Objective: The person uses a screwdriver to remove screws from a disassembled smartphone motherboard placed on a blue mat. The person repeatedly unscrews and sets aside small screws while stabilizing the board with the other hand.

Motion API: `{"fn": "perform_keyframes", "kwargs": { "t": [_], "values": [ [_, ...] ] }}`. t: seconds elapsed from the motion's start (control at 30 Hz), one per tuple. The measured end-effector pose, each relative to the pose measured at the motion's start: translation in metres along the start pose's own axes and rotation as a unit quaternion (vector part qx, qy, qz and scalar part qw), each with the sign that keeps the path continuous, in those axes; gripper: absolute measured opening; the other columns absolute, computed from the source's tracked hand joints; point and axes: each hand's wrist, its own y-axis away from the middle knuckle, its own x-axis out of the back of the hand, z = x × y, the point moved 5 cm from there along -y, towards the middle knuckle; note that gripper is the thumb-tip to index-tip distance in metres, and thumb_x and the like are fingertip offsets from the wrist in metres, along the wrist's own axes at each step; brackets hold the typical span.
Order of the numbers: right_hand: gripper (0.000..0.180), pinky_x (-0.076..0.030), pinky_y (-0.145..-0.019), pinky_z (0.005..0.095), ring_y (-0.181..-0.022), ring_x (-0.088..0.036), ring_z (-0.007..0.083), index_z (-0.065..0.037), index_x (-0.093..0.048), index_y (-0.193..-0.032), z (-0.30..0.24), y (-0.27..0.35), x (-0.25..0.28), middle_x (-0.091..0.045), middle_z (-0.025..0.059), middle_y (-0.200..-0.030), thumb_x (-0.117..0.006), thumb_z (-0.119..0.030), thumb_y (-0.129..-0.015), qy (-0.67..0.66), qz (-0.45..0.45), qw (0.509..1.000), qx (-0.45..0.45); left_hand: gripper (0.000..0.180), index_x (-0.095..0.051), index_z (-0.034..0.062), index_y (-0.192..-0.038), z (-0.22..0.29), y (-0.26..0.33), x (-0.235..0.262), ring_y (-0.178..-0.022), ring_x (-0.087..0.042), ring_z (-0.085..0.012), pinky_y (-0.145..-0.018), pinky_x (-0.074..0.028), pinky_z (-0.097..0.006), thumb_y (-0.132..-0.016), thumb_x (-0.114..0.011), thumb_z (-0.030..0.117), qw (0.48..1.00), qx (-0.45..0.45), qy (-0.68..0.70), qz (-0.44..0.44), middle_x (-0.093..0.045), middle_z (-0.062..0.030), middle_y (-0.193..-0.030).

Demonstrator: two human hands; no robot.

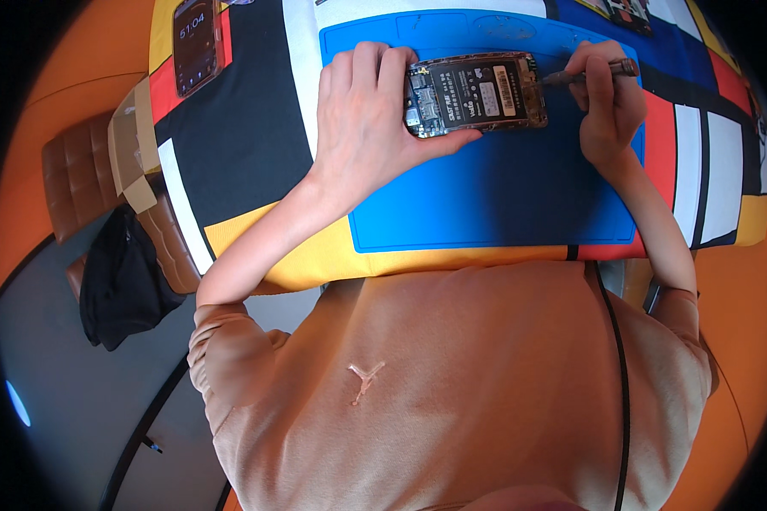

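At the upper centre of the frame the left hand [362, 119] clamps the opened phone [475, 92] flat on the blue mat [486, 204] while the right hand [607, 102] grips a screwdriver [590, 75] at its right edge, best kept steady and square to the screw

A second phone [196, 44] lies screen-up at the worktop's [239, 128] far left corner — display lit. The worktop cover shows blocks of black, white, red, yellow. Beside it stands a brown padded chair [81, 175] — black cloth [123, 277] draped over its seat.
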Motion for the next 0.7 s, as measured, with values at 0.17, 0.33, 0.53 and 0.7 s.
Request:
{"fn": "perform_keyframes", "kwargs": {
  "t": [0.17, 0.33, 0.53, 0.7],
  "values": [
    [0.027, -0.025, -0.052, 0.0214, -0.057, -0.031, 0.0034, -0.003, -0.056, -0.095, 0.0, 0.001, 0.001, -0.042, -0.0025, -0.07, -0.039, -0.02, -0.108, 0.027, 0.006, 0.999, -0.017, 0.078, -0.059, -0.0011, -0.106, -0.001, 0.0, -0.001, -0.087, -0.046, -0.0271, -0.075, -0.038, -0.039, -0.061, -0.087, 0.056, 1.0, -0.001, -0.002, -0.001, -0.048, -0.0127, -0.094],
    [0.028, -0.025, -0.053, 0.0215, -0.057, -0.031, 0.0033, -0.002, -0.056, -0.095, 0.0, 0.001, 0.0, -0.044, -0.0014, -0.072, -0.04, -0.02, -0.108, 0.014, -0.001, 1.0, -0.021, 0.078, -0.059, -0.001, -0.106, -0.001, 0.0, -0.001, -0.087, -0.046, -0.0269, -0.075, -0.038, -0.039, -0.061, -0.087, 0.057, 1.0, -0.007, -0.001, 0.003, -0.048, -0.0125, -0.094],
    [0.021, -0.029, -0.057, 0.0231, -0.062, -0.036, 0.0064, -0.001, -0.056, -0.098, -0.003, -0.003, -0.003, -0.051, 0.0018, -0.082, -0.043, -0.014, -0.107, 0.029, -0.044, 0.998, 0.024, 0.079, -0.059, -0.001, -0.107, -0.001, 0.0, 0.0, -0.088, -0.047, -0.0268, -0.075, -0.039, -0.039, -0.061, -0.087, 0.057, 1.0, -0.006, -0.002, 0.004, -0.049, -0.0126, -0.095],
    [0.016, -0.036, -0.066, 0.0242, -0.073, -0.044, 0.0105, 0.0, -0.056, -0.1, -0.012, -0.012, -0.007, -0.053, 0.0056, -0.085, -0.045, -0.01, -0.105, 0.1, -0.147, 0.983, 0.05, 0.079, -0.059, -0.0009, -0.107, -0.001, 0.001, -0.001, -0.088, -0.047, -0.0266, -0.076, -0.039, -0.038, -0.061, -0.087, 0.057, 1.0, -0.008, -0.002, 0.008, -0.05, -0.0128, -0.096]
  ]
}}
